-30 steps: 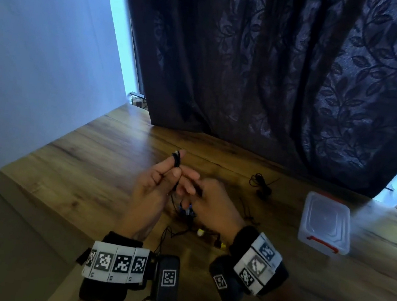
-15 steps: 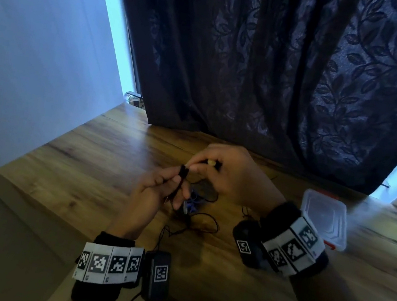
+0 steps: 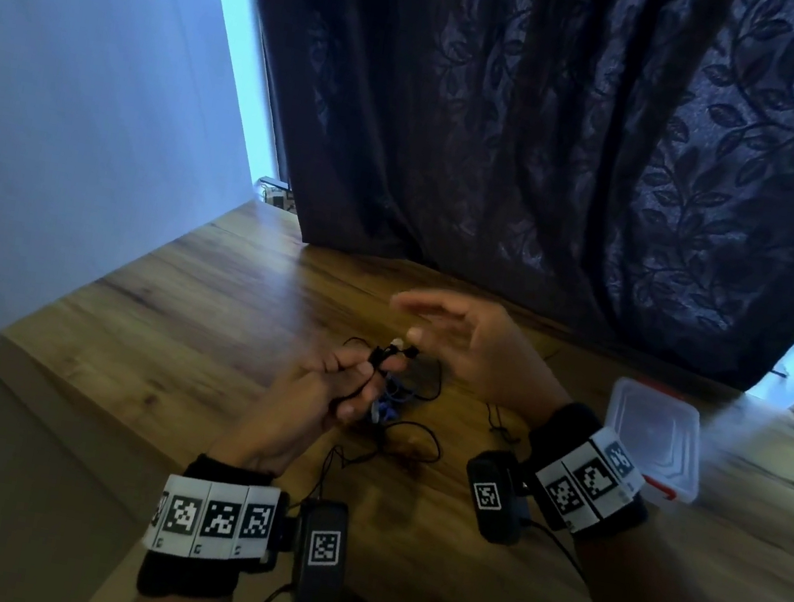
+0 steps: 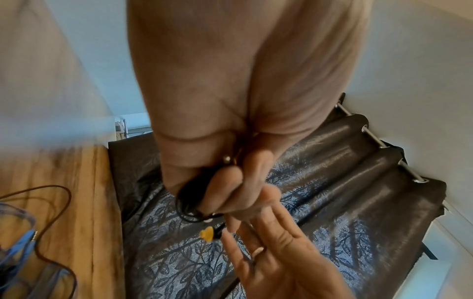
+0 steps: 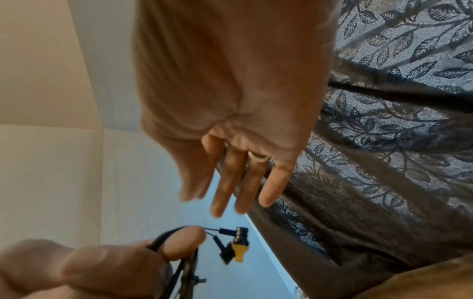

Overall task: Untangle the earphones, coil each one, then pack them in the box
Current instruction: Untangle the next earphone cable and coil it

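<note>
L hand (image 3: 340,385) pinches the coiled black earphone (image 5: 179,261) above the table (image 3: 184,319), prob to keep loops from springing loose. R hand (image 3: 471,344) is off it, fingers straight, holding nothing. Box (image 3: 652,435) sits closed, to the R.

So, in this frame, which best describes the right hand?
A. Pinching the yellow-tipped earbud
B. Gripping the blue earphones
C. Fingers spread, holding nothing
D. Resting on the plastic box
C: the right hand has its fingers straight and apart from the yellow-tipped earbuds, which hang from the black cord bundle that the left hand grips.
</note>
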### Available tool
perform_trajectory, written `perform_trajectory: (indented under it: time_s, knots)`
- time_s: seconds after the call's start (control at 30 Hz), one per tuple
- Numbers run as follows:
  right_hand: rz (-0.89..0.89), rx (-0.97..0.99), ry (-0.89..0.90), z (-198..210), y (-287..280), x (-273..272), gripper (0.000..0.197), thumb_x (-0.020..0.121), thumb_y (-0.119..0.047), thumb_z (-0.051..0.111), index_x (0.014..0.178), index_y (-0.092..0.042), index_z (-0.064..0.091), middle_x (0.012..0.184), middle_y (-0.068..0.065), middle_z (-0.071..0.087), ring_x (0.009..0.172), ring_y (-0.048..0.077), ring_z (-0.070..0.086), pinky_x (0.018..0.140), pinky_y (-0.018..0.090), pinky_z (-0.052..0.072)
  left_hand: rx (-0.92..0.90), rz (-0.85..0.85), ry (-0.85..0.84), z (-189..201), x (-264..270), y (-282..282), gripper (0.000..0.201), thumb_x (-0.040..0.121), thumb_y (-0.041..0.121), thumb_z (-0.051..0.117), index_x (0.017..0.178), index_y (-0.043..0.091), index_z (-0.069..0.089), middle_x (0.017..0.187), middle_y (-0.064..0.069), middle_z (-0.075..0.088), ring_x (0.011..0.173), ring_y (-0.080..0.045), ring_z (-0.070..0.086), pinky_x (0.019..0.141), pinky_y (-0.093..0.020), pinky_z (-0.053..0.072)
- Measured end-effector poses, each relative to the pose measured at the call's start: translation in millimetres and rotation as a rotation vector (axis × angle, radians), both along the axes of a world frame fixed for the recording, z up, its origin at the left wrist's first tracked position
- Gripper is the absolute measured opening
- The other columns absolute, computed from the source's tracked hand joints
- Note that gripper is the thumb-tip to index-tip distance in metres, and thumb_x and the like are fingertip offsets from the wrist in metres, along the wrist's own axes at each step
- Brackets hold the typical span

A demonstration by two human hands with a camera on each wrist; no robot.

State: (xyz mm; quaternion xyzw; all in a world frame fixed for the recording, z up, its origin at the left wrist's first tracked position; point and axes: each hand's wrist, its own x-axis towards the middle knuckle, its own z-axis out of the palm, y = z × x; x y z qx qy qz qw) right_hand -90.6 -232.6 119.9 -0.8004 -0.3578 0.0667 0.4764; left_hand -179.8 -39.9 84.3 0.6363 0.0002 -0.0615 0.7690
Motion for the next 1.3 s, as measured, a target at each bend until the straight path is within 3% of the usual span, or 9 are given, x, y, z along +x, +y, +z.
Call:
perform_trajectory:
  time_s: [0.3, 0.5, 0.67, 0.77, 0.83, 0.9, 1.0, 1.17, 1.3]
  knots:
    - [0.128, -0.078, 0.175, -8, 4, -5, 0.019, 0.089, -0.005, 0.073, 0.108, -0.005, 0.073, 0.099, 0.006, 0.077, 0.093, 0.017, 0.073, 0.085, 0.025, 0.058, 0.125, -0.117, 0.038, 0, -5, -2, 0.024, 0.101, 0.012, 0.045, 0.089, 0.007, 0.065, 0.073, -0.006, 0.06, 0.053, -0.008, 0.043, 0.055, -0.02, 0.036]
    - [0.051, -0.093, 0.07, -10, 6, -11, 0.009, 0.094, -0.006, 0.066, 0.101, -0.007, 0.071, 0.087, -0.01, 0.068, 0.079, -0.007, 0.063, 0.072, 0.011, 0.05, 0.205, 0.023, -0.003, 0, -1, -11, 0.022, 0.1, 0.014, 0.049, 0.09, 0.005, 0.068, 0.071, -0.007, 0.066, 0.057, -0.01, 0.055, 0.06, -0.021, 0.047]
    - [-0.062, -0.046, -0.025, -16, 9, -17, 0.012, 0.096, -0.004, 0.061, 0.096, -0.011, 0.071, 0.088, -0.007, 0.069, 0.084, 0.0, 0.063, 0.073, 0.012, 0.049, 0.269, 0.157, -0.06, 4, 1, -25, 0.022, 0.099, 0.012, 0.052, 0.087, 0.006, 0.07, 0.069, -0.002, 0.067, 0.058, -0.006, 0.058, 0.057, -0.018, 0.049]
    - [-0.086, 0.051, -0.062, -19, 11, -21, 0.013, 0.094, 0.002, 0.06, 0.092, -0.006, 0.07, 0.088, 0.002, 0.071, 0.085, 0.008, 0.065, 0.074, 0.015, 0.051, 0.37, 0.242, -0.138, 1, 2, -23, 0.023, 0.096, 0.019, 0.059, 0.08, 0.024, 0.074, 0.08, 0.004, 0.067, 0.078, -0.007, 0.061, 0.071, -0.022, 0.05]
    - [-0.106, 0.067, -0.089, -22, 12, -22, 0.014, 0.094, 0.003, 0.061, 0.092, -0.008, 0.07, 0.089, 0.001, 0.069, 0.086, 0.008, 0.064, 0.075, 0.017, 0.051, 0.442, 0.267, -0.164, -2, 4, -21, 0.026, 0.094, 0.025, 0.062, 0.074, 0.037, 0.074, 0.097, -0.003, 0.062, 0.097, -0.017, 0.06, 0.083, -0.033, 0.05]
    - [-0.127, 0.063, -0.108, -26, 13, -21, 0.016, 0.093, 0.002, 0.061, 0.092, -0.011, 0.07, 0.091, 0.0, 0.068, 0.088, 0.008, 0.062, 0.077, 0.022, 0.051, 0.448, 0.264, -0.167, -2, 4, -22, 0.031, 0.096, 0.027, 0.06, 0.071, 0.042, 0.072, 0.102, -0.006, 0.061, 0.101, -0.02, 0.06, 0.082, -0.033, 0.049]
    - [-0.134, 0.059, -0.119, -26, 14, -22, 0.016, 0.093, 0.002, 0.061, 0.091, -0.012, 0.07, 0.09, 0.0, 0.067, 0.088, 0.009, 0.061, 0.079, 0.027, 0.051, 0.447, 0.248, -0.176, -1, 4, -20, 0.028, 0.096, 0.03, 0.059, 0.072, 0.038, 0.072, 0.107, -0.008, 0.061, 0.101, -0.018, 0.061, 0.078, -0.027, 0.047]
    - [-0.15, 0.022, -0.156, -23, 16, -26, 0.012, 0.093, -0.004, 0.063, 0.089, -0.013, 0.07, 0.088, -0.004, 0.067, 0.093, 0.005, 0.054, 0.084, 0.021, 0.043, 0.304, 0.126, -0.102, -3, 3, -16, 0.03, 0.097, 0.036, 0.053, 0.073, 0.029, 0.068, 0.09, -0.011, 0.069, 0.091, -0.024, 0.063, 0.076, -0.041, 0.048]
    - [-0.17, 0.009, -0.099, -19, 18, -29, 0.012, 0.093, -0.008, 0.064, 0.087, -0.015, 0.071, 0.086, -0.01, 0.064, 0.098, 0.005, 0.053, 0.086, 0.025, 0.043, 0.146, 0.08, -0.035, -6, 6, -17, 0.027, 0.097, 0.031, 0.048, 0.077, 0.017, 0.06, 0.086, -0.006, 0.068, 0.09, -0.021, 0.062, 0.083, -0.037, 0.046]
